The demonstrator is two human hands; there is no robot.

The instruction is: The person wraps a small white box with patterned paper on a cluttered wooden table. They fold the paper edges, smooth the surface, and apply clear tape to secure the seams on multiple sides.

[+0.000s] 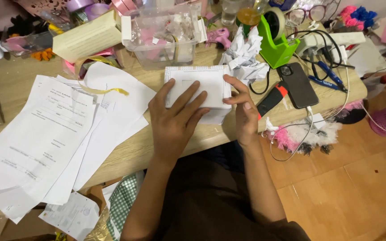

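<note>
— Two hands on one thing: the white box [202,91], sitting approx mid-table, closer to the front edge than the back.

— How are they holding it?

— Left hand [175,118] lies flat over the top, fingers spread and stretched out, palm pressing down. Right hand [243,111] clamps the box's right side, thumb and fingertips pinching the edge. So both are on the box, neither is closed into a fist.

— What's around it?

— Crumpled white paper [245,56] touching the box's back right corner. Clear plastic tub [164,38] just behind, twd the back edge. Loose printed sheets [54,134] fan over the left part of the wooden table [12,82], some hanging off the front edge. Black phone [297,85] w/ cable lies twd the right end, a black-and-orange cutter [272,99] betw. it and the right hand. Green tape dispenser [277,38] at the back right, pink glue gun [220,35] near it.
</note>
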